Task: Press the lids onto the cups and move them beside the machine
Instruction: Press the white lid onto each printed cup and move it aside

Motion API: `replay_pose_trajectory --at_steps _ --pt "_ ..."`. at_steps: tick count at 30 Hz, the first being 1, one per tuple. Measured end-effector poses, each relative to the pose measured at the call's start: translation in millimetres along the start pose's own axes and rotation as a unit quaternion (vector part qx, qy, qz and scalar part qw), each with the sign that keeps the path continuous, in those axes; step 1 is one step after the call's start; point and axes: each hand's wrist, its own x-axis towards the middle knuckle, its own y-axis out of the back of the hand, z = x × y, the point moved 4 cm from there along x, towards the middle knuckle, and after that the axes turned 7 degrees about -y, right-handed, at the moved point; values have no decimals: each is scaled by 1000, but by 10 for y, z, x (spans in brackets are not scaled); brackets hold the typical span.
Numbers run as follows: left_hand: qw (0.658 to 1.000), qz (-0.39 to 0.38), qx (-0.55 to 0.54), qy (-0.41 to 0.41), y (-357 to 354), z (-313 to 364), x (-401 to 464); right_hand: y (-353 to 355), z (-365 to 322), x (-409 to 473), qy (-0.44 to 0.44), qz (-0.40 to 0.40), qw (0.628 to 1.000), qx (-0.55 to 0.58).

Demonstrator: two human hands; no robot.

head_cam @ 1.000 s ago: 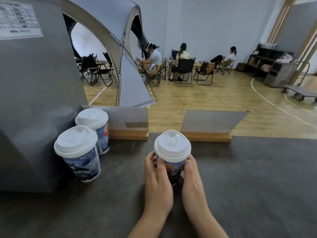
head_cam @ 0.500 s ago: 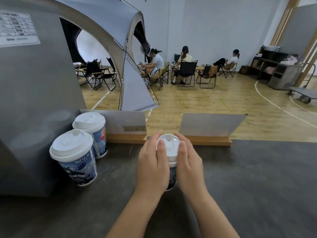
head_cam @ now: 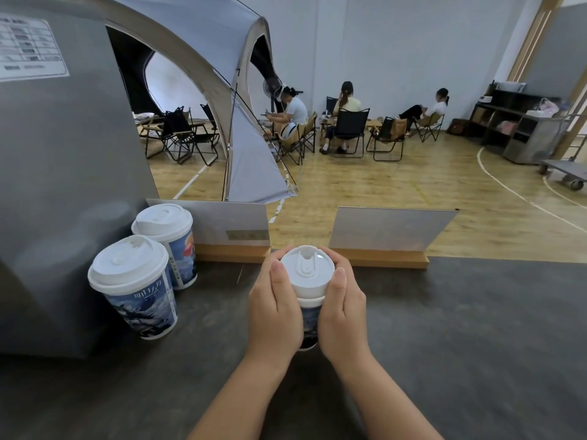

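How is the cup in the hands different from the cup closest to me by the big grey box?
The held cup is gripped by the left hand and right hand; the near cup stands untouched. The held cup sits mid-counter; the near cup stands beside the grey machine. Both have white lids and blue printed sides.

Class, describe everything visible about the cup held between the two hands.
The cup stands upright on the dark counter, right of the two lidded cups by the machine. Its white plastic lid is domed, with a sip tab. A dark blue printed wall shows below. The left hand and right hand clasp its sides, thumbs on the lid's rim.
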Motion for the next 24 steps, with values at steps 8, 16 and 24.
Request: replay_pose_trajectory --at_steps 8,16,24 --pt "995 39 94 6 300 -30 264 206 -26 -16 -29 50 998 -23" --pt "999 -10 49 -13 58 97 -79 53 15 -85 -16 0 998 58" --pt "1000 12 23 -16 2 54 -135 34 57 -54 -2 -1 997 82"
